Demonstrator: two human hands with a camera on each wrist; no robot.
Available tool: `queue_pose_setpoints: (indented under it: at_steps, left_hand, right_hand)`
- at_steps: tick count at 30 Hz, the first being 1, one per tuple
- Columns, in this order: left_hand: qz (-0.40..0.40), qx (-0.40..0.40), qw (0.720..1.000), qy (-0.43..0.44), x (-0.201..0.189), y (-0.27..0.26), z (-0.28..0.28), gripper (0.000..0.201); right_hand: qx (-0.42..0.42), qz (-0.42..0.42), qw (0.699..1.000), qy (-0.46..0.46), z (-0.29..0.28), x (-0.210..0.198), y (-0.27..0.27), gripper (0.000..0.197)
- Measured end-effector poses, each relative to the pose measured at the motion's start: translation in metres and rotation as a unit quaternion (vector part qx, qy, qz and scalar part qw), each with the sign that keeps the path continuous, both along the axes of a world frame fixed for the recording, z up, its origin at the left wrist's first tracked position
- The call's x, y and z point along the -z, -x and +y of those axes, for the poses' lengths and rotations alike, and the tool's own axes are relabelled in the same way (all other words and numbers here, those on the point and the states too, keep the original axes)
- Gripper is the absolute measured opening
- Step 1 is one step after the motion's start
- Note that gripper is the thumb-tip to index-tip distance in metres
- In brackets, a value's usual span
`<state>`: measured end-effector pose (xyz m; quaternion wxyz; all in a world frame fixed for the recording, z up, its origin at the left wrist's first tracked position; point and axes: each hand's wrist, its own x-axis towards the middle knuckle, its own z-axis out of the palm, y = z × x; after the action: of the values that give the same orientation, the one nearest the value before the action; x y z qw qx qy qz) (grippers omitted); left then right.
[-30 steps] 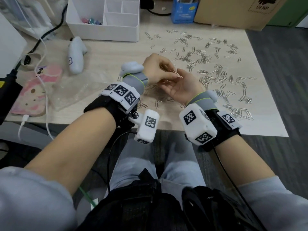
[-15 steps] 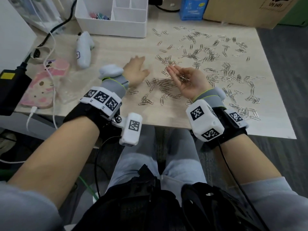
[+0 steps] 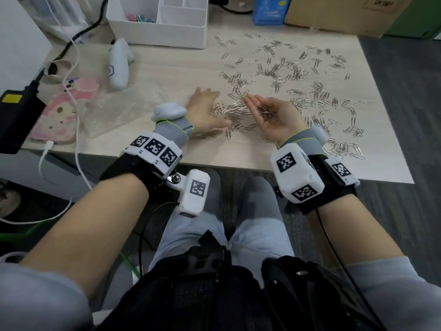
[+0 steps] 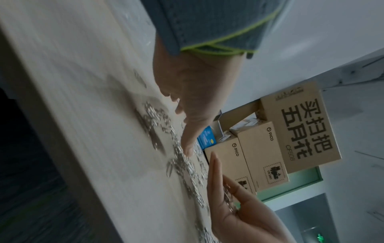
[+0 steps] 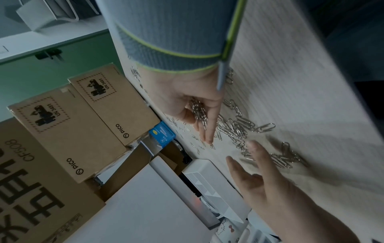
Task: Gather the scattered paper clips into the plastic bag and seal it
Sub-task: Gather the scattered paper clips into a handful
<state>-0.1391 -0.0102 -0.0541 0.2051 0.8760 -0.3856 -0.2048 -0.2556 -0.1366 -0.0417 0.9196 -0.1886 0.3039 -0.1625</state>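
Silver paper clips [image 3: 298, 75] lie scattered over the right half of the light wooden table [image 3: 167, 75]. A denser heap [image 3: 232, 109] sits between my hands. My right hand [image 3: 269, 115] is turned palm up with its fingers nearly straight, and a small bunch of clips [image 3: 267, 113] lies in the palm [image 5: 198, 111]. My left hand [image 3: 205, 108] lies palm down on the table with spread fingers, at the left edge of the heap [image 4: 180, 164]. The clear plastic bag [image 3: 119, 111] lies flat to the left of that hand; whether they touch is unclear.
A white organiser [image 3: 167, 27], a blue box [image 3: 269, 10] and cardboard boxes [image 3: 334, 13] line the far edge. A white device [image 3: 118, 65], a pink case [image 3: 62, 113], a black adapter [image 3: 14, 120] and cables sit on the left.
A second ago my left fingers were at the right palm with clips. The left hand has since moved left and down onto the table; the right hand stays palm up with clips.
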Motion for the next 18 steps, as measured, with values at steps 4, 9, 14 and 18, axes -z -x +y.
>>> queue_pose_setpoints:
  at_steps: [4, 9, 14, 18]
  left_hand:
    - [-0.058, -0.038, 0.995, -0.067, 0.000, -0.016, 0.024, 0.110]
    - [-0.046, -0.077, 0.996, -0.015, 0.001, -0.016, 0.036, 0.075]
    - [0.002, -0.094, 0.991, 0.093, 0.007, -0.006, 0.017, 0.040]
    - [0.000, -0.070, 0.991, 0.115, 0.010, 0.002, -0.013, 0.027]
  right_hand:
    - [-0.007, 0.003, 1.000, 0.005, 0.005, 0.000, 0.005, 0.018]
    - [-0.007, 0.000, 1.000, 0.002, 0.008, 0.001, 0.008, 0.018]
    - [0.009, -0.001, 1.000, 0.007, 0.003, 0.001, 0.013, 0.018]
    - [0.026, 0.006, 1.000, 0.014, -0.004, 0.002, 0.016, 0.019]
